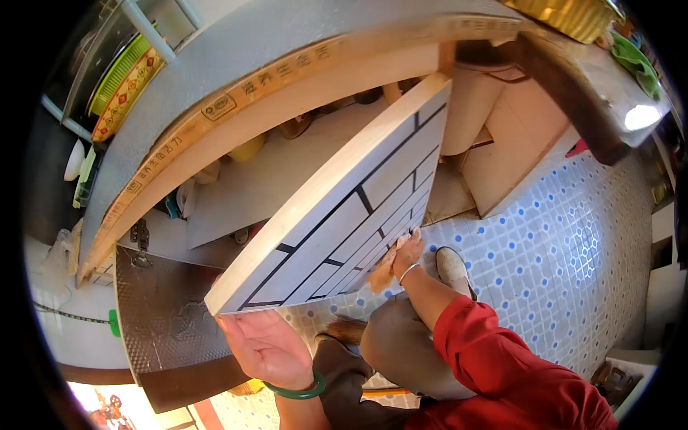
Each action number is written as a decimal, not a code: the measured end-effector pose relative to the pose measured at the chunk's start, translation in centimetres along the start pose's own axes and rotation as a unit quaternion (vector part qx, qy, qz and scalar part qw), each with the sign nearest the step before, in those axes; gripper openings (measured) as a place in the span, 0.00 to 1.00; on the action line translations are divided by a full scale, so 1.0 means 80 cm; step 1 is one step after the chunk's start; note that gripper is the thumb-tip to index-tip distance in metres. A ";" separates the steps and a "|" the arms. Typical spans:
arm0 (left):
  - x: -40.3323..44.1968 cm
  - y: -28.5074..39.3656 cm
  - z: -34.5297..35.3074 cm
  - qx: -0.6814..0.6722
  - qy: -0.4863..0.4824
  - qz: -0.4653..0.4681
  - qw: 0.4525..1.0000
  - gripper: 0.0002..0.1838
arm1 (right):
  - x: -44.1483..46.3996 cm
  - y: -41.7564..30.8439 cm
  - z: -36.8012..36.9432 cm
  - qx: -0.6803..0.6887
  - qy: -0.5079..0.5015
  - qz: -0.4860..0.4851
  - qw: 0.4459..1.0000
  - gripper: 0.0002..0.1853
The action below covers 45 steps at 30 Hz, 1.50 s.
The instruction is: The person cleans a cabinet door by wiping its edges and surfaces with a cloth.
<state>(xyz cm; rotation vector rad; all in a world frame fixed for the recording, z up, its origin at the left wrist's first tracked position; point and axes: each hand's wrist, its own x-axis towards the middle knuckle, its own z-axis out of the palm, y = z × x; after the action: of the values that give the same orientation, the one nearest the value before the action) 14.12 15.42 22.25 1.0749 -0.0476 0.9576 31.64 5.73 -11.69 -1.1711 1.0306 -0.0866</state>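
Note:
A cabinet door (344,229) with a white face and black brick-pattern lines swings open in front of me. My left hand (271,350), with a green bangle on its wrist, grips the door's near corner; its fingertips are partly hidden by the door. Lower down the patterned face, my right hand (408,252) presses a tan-orange cloth (383,272) against the surface. A thin silver bracelet circles that wrist. Behind the door, the cabinet's shelf (265,165) holds several containers in shadow.
Above the cabinet runs a grey countertop (301,36) with a printed wooden edge. A second, dark-faced door (179,308) hangs open at left. Blue-dotted tile floor (545,236) lies below, with my shoe (451,265) on it. A dark wooden bar (573,100) juts out at upper right.

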 end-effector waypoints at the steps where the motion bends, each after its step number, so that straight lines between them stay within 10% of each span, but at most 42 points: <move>1: 0.003 -0.001 -0.003 -0.015 -0.020 0.002 1.000 0.24 | 0.007 0.017 0.000 0.060 -0.022 0.046 0.997 0.23; 7: 0.008 -0.003 0.019 0.066 0.051 0.007 0.997 0.27 | 0.002 0.064 -0.017 0.096 -0.039 0.149 0.983 0.22; 10: 0.017 -0.007 0.018 0.069 0.055 0.002 0.996 0.27 | -0.029 0.074 -0.030 -0.488 -0.297 -0.167 0.804 0.20; 14: 0.041 -0.012 0.031 0.021 0.039 -0.001 0.999 0.20 | -0.105 0.095 -0.027 -0.388 -0.439 -0.035 0.810 0.19; 20: 0.047 -0.016 -0.002 -0.025 -0.059 -0.015 0.998 0.22 | -0.181 0.065 -0.019 -0.326 -0.721 0.118 0.601 0.17; 26: 0.050 -0.025 -0.007 -0.007 -0.027 -0.012 1.000 0.23 | -0.160 0.027 -0.033 -0.347 -0.797 0.126 0.477 0.16; 31: 0.048 -0.026 -0.009 -0.004 -0.035 -0.004 0.999 0.23 | -0.064 0.015 -0.054 -0.490 -0.696 -0.077 0.520 0.15; 37: 0.045 -0.025 0.003 0.037 0.026 0.007 0.999 0.25 | 0.042 0.019 -0.096 -0.626 -0.259 -0.310 0.666 0.16; 42: 0.041 -0.024 0.013 0.050 0.053 0.015 0.997 0.24 | 0.092 0.025 -0.043 -0.275 -0.305 -0.031 0.911 0.19; 45: 0.040 -0.025 0.010 0.049 0.045 0.010 0.998 0.26 | 0.100 0.059 -0.028 -0.033 -0.310 0.163 0.936 0.22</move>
<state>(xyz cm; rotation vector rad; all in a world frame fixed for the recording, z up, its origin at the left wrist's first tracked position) 17.77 16.63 22.73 1.1224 0.0635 1.0339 32.51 1.86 -20.39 -0.9757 0.6484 0.5539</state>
